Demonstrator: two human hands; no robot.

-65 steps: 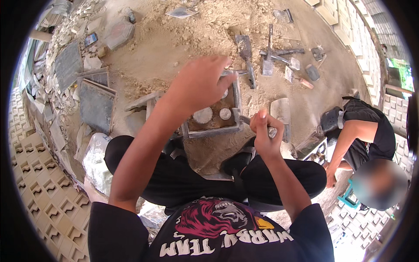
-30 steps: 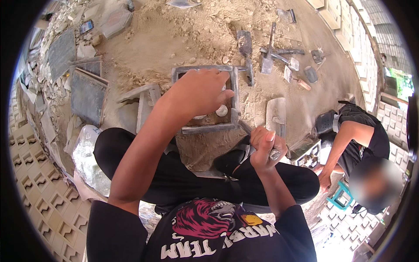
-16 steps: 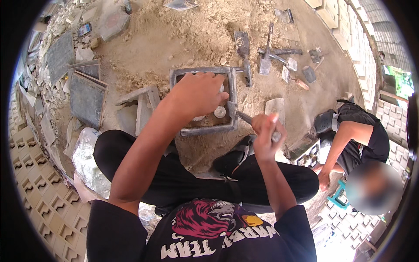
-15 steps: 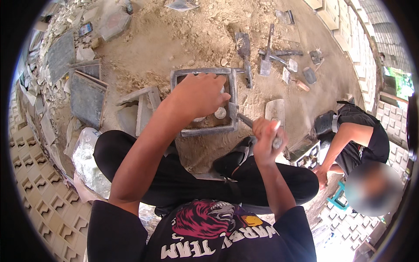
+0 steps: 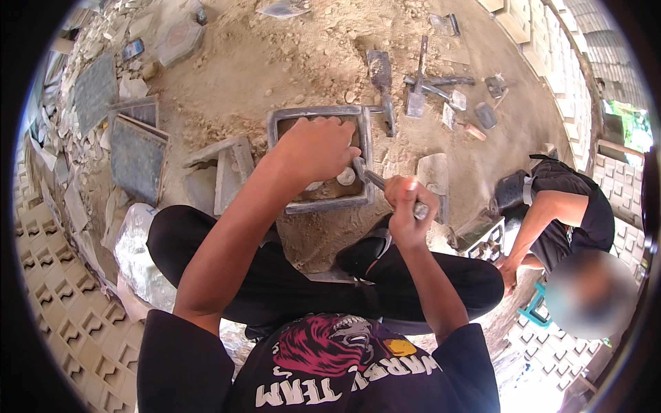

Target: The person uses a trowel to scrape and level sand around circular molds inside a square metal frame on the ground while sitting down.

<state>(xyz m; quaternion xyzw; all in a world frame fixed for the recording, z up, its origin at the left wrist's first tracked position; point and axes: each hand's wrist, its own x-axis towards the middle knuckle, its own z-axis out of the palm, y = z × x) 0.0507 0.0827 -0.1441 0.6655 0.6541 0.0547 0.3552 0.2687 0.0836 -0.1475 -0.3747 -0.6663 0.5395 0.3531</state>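
A square metal mould frame [image 5: 330, 204] lies on the dusty ground in front of me. Inside it are brown material and round pale discs, one of them a disc [image 5: 346, 176] near the right inner corner. My left hand [image 5: 320, 148] reaches into the frame with its fingers bent down; what they close on is hidden beneath the hand. My right hand [image 5: 411, 205] is wrapped round the handle of a slim metal tool [image 5: 374, 179], tilted toward the frame. The tool's dark end lies at the frame's right side, close to my left thumb. Its exact kind is unclear.
Beyond the frame lie a trowel [image 5: 381, 72], a hammer [image 5: 430, 88] and other hand tools. Dark slabs [image 5: 136, 153] and rubble are on the left. To the right, a person [image 5: 568, 199] crouches beside a teal stool [image 5: 533, 308]. Stacked patterned blocks [image 5: 76, 289] stand around.
My right hand has moved left and slightly up, bringing the tool's end over the frame's right edge. My left hand has barely shifted.
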